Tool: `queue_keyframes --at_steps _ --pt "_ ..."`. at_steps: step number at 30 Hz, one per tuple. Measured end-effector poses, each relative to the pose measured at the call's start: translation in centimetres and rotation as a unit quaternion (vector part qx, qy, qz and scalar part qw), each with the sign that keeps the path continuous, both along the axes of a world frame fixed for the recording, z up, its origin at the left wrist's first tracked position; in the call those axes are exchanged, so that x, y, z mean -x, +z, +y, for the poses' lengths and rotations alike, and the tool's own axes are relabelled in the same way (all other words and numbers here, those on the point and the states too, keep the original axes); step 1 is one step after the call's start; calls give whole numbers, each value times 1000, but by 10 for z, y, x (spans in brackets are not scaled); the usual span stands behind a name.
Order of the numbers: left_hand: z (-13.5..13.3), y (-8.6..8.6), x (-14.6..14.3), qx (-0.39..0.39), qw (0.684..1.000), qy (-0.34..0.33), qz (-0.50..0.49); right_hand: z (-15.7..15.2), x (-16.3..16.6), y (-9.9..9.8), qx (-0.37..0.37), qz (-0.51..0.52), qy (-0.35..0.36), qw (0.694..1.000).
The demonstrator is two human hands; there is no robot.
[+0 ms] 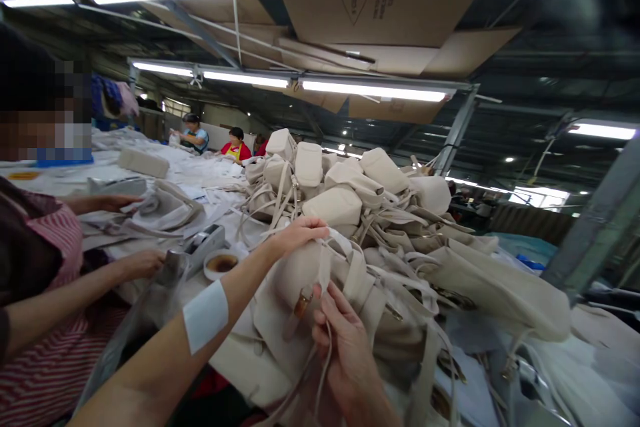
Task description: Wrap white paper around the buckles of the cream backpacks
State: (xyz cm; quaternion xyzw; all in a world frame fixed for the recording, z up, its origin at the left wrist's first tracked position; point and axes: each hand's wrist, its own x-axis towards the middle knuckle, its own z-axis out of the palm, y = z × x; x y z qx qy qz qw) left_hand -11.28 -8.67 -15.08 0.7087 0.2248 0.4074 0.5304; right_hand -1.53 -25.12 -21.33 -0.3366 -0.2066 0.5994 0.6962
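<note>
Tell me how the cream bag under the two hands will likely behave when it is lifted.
The cream bag would probably sag, since its body folds under the left hand. Its straps, held by the right hand, hang loose and may snag the pile of bags.

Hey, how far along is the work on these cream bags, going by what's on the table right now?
Hard to say what is finished: a big heap of cream leather bags sits piled on the white-covered table, with no visible sorting. In hand is one cream bag with a brown buckle; the left hand rests on its top, and the right hand grips its thin strap. The heap suggests plenty remains.
</note>
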Motion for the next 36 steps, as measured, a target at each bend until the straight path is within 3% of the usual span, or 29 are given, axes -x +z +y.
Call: queue_keyframes --at_steps 3,7,11,15,17,20,22,24,27,30,33,36 --pt "-8 4 3 -5 1000 4 -8 17 3 -7 3 5 -64 998" --pt "-12 2 0 -10 999 33 -39 29 11 -12 -12 22 -91 996" --pt "-10 1 -5 2 994 96 -49 43 18 3 -65 13 -115 991" --pt "-10 16 -8 -1 999 45 16 62 16 24 -86 14 -133 987" --pt "-13 25 -10 -40 998 32 45 66 10 25 -81 13 -127 988" --pt "-25 31 -10 -171 980 99 20 61 0 10 -62 -36 -66 995" --pt "-37 25 -8 -252 958 132 -16 52 -6 -4 -58 -92 -13 994" --pt "-49 12 -2 -276 951 132 -42 42 -10 -17 -66 -153 29 986" --pt "-64 -12 10 -208 970 111 -64 33 -12 -23 -87 -231 56 967" --pt "-71 -30 19 -168 976 114 -77 32 -13 -18 -101 -279 35 954" --pt "-74 -37 22 -204 964 141 -95 35 -13 -13 -102 -297 7 949" --pt "-76 -36 19 -173 966 160 -104 37 -14 -12 -104 -296 -4 949"
